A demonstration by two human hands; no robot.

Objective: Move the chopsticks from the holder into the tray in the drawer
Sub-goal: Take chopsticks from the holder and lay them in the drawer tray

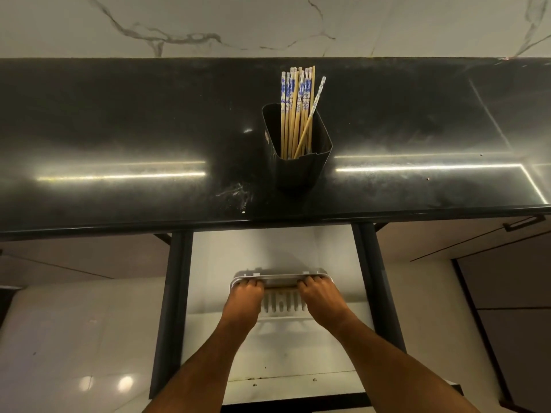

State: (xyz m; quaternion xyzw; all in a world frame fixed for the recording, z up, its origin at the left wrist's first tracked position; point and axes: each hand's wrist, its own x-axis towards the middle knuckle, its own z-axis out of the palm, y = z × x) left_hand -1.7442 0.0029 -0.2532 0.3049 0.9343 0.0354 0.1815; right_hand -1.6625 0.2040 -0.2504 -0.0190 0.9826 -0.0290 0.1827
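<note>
Both hands down in the open drawer (313, 251). Left hand (243, 296) and right hand (320, 295) each grip the far rim of the white slotted tray (281, 307), fingers curled over it, one per end; tray sits mid-drawer, nearer the drawer's front edge than its back. Looks like it's being seated/straightened, no chopsticks in it yet.

Up on the black countertop (119, 129), approx centre, just back from the front edge: dark holder (298, 171), upright, with the chopsticks (296, 111) standing in it, one leaning right. Bamboo w/ blue-white tops: prob light, stiff, smooth, so they'll slide and fan out if grabbed loosely. Best pinch the bundle round the upper ends, lift straight up, lay flat in tray.
</note>
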